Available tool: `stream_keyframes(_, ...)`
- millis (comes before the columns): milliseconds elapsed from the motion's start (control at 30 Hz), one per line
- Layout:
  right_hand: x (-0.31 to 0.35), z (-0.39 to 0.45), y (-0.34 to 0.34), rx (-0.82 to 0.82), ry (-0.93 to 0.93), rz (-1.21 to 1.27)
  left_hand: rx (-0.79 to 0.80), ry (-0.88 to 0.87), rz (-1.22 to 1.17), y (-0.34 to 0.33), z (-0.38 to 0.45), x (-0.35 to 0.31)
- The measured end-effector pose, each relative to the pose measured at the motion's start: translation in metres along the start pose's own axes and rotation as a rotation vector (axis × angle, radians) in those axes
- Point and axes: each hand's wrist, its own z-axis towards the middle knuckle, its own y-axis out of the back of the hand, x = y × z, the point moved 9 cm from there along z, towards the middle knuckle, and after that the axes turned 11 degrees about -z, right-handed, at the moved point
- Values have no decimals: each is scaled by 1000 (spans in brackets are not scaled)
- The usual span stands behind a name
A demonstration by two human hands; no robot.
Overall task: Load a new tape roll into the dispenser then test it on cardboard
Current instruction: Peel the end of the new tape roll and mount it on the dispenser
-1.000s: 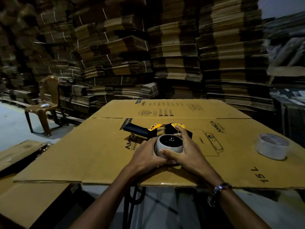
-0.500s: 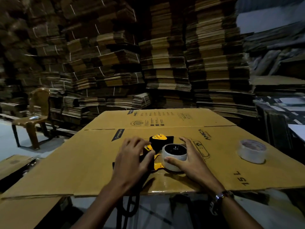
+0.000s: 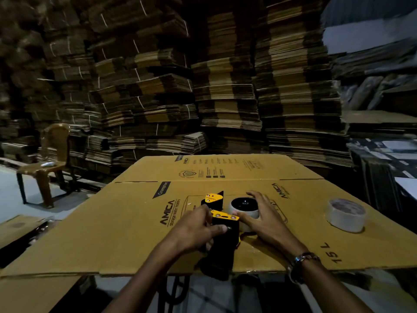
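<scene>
steadying the dispenser [image 3: 222,231] near the cardboard sheet's [image 3: 126,222] near edge, i'm gripping its black body in my left hand [image 3: 194,229]. my right hand [image 3: 259,219] is curling round the roll [image 3: 244,206] seated on it; i'm judging it best pressed down squarely.

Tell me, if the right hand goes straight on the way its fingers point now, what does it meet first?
The right hand already curls around the roll on the dispenser, so the roll is met at once. Beyond it the line seems to lead to the dispenser's yellow front plate, though depth is unclear.
</scene>
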Motion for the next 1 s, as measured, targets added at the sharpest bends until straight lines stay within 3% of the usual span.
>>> stream_keyframes(233,5,2,9,54,-16,60,-232,4,-52,-7,8,12)
stream_keyframes(433,24,-10,50,-144,-4,46,-483,19,-204,-23,-11,16)
stream_keyframes(500,39,-17,57,-141,50,12,-489,-7,-297,-37,-15,13)
stream_keyframes(600,58,-26,53,-24,118,-98,-374,-62,-394,-63,-16,-1)
stream_keyframes(733,57,-36,39,132,168,-362,-356,-80,-345,-66,-22,-5)
stream_keyframes(833,51,-45,29,211,185,-435,-633,-201,-139,-27,-34,-12)
stream_keyframes(900,51,-47,24,232,196,-454,-720,-279,-65,-4,-28,-21)
stream_keyframes(1000,51,-47,17,282,204,-482,-535,-224,59,5,17,-23)
